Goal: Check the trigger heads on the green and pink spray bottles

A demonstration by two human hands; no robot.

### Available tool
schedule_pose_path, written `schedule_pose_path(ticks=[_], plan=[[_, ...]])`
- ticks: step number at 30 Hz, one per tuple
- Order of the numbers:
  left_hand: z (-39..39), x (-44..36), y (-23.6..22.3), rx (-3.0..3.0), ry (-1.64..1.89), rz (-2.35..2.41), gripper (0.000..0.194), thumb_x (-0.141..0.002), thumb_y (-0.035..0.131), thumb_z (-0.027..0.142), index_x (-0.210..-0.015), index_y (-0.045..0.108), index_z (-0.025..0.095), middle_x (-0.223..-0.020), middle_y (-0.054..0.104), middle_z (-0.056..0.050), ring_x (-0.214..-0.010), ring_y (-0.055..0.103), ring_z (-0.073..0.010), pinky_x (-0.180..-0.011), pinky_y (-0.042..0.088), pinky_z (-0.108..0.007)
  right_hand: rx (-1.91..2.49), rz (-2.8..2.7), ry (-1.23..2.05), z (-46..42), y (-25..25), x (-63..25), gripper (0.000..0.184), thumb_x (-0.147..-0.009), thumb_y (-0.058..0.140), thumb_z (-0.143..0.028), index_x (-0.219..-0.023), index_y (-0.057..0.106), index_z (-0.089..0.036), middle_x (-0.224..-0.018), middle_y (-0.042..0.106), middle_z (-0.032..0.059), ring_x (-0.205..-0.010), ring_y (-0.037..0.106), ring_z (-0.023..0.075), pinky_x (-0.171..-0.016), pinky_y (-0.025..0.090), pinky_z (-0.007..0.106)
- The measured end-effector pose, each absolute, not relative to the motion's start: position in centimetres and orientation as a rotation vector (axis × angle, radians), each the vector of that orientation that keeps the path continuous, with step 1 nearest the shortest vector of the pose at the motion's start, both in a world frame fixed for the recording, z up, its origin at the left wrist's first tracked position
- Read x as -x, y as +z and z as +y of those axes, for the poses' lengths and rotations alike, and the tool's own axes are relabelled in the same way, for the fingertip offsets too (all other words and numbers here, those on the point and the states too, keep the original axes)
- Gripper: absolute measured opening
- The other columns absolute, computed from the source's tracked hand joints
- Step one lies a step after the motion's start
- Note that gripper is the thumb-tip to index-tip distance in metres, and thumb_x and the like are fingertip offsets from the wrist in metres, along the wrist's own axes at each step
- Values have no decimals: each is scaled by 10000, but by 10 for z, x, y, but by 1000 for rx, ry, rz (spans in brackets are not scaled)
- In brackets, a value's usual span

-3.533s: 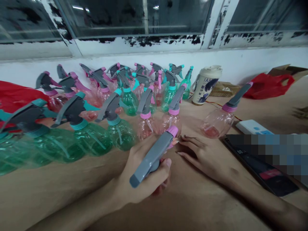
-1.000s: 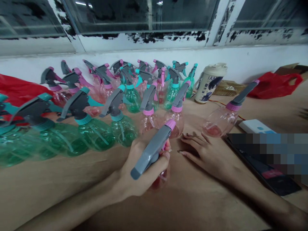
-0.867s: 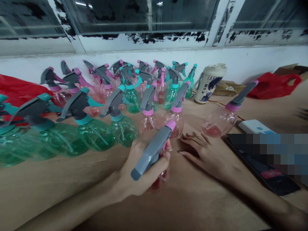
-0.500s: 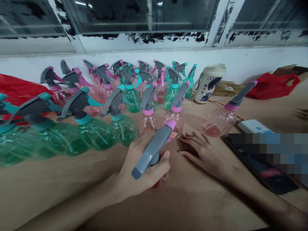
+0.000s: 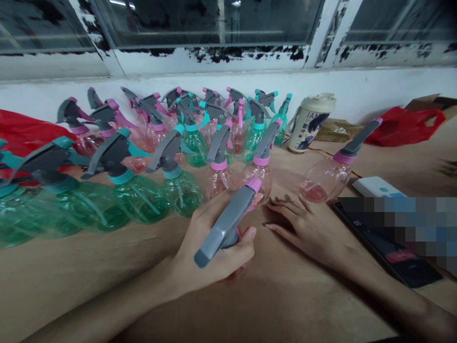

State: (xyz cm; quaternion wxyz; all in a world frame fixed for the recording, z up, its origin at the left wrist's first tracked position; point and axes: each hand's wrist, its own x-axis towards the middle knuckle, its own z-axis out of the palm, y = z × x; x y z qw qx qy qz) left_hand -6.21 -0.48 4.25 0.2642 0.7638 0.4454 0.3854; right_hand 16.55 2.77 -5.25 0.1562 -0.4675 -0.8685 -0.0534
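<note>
My left hand (image 5: pixel 210 243) is wrapped round a pink spray bottle (image 5: pixel 228 219) with a grey trigger head and pink nozzle; most of its body is hidden by the hand. To the right, my right hand (image 5: pixel 303 226) lies on the table with its fingers stretched out, holding nothing. Just beyond the hands stand two pink spray bottles, a nearer one (image 5: pixel 262 174) and one to its left (image 5: pixel 218 178). Another pink spray bottle (image 5: pixel 326 178) is past my right hand, with a little pink showing at its bottom.
Green spray bottles (image 5: pixel 141 197) line the left side, and several more pink and green ones crowd towards the wall. A printed cup (image 5: pixel 310 125), a red bag (image 5: pixel 400 126), a white box (image 5: pixel 380 187) and a phone (image 5: pixel 389 252) are on the right. Red plastic (image 5: pixel 32 133) lies far left.
My left thumb has shifted slightly to the right on the spray bottle. My right hand stays where it was, and the other bottles have not moved.
</note>
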Motion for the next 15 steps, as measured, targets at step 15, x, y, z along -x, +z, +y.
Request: schedule_pose_path(ticks=[15], plan=[[-4, 66, 47, -2113, 1015, 1091, 127, -703, 467, 156, -799, 490, 236, -707, 517, 24, -612, 541, -160, -618, 481, -317, 1294, -2462, -24, 31, -60, -167, 435, -883, 471, -450, -1192, 531, -149, -1249, 584, 122, -1197, 493, 258, -1035, 335, 494]])
